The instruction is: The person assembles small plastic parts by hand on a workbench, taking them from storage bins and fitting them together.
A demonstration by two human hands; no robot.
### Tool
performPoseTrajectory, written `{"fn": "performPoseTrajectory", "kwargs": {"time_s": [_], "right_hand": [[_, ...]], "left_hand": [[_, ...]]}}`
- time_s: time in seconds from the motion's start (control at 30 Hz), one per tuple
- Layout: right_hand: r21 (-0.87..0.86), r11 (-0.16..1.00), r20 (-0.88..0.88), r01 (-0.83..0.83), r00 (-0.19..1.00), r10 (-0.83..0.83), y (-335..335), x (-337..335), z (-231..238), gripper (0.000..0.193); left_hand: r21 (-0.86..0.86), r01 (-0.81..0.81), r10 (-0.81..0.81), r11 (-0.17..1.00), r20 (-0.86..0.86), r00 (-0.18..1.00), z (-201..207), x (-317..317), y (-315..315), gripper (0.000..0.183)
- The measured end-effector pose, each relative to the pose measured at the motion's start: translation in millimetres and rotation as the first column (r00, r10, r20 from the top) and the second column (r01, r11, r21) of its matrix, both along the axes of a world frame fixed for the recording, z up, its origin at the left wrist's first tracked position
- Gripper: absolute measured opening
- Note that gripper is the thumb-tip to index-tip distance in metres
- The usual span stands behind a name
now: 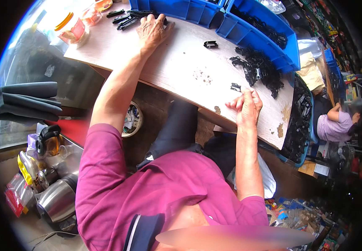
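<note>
My left hand [151, 32] reaches to the far side of the table, fingers bent and apart over a row of slim black plastic pieces [127, 21]. Its fingertips partly hide the pieces at that end. Closer to me on the right, my right hand [248, 107] is closed in a pinch at a small black plastic frame part [235, 87]. That part has an open middle, and the table shows through it. Just beyond it lies a loose pile of similar black parts [258, 71]. One single black part [210, 44] rests apart near the blue bins.
Two blue bins [256, 35] [181, 11] line the table's far edge; the right one holds black parts. A jar with an orange lid [70, 29] stands far left. Beside the table's right end is a tub of black parts [300, 121]. Another person [335, 121] sits at far right.
</note>
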State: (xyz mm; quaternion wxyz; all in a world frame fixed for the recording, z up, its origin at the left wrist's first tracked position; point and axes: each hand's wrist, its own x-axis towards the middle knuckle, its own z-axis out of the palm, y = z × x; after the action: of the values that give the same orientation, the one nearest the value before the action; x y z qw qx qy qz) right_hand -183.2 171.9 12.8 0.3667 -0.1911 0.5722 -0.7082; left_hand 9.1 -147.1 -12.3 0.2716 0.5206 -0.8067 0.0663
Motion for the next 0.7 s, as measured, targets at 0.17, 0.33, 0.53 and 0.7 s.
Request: {"fn": "performPoseTrajectory", "kwargs": {"time_s": [0.17,0.33,0.53,0.7], "right_hand": [[-0.013,1.000,0.002,-0.017,1.000,0.017,-2,-2,-2,0.013],[-0.027,0.999,-0.002,-0.037,0.999,0.037,0,-2,-2,0.014],[-0.025,1.000,0.005,-0.004,1.000,0.004,5,-2,-5,0.013],[-0.049,0.999,-0.003,-0.020,1.000,0.020,6,-1,-4,0.013]], "left_hand": [[-0.047,0.145,-0.147,0.988,-0.051,0.988,-4,4,15,0.026],[-0.035,0.243,-0.244,0.969,-0.006,0.970,-5,7,38,0.017],[0.005,0.073,-0.073,0.997,0.106,0.992,5,24,54,0.036],[-0.011,0.172,-0.172,0.985,-0.094,0.981,-4,35,64,0.026]]}}
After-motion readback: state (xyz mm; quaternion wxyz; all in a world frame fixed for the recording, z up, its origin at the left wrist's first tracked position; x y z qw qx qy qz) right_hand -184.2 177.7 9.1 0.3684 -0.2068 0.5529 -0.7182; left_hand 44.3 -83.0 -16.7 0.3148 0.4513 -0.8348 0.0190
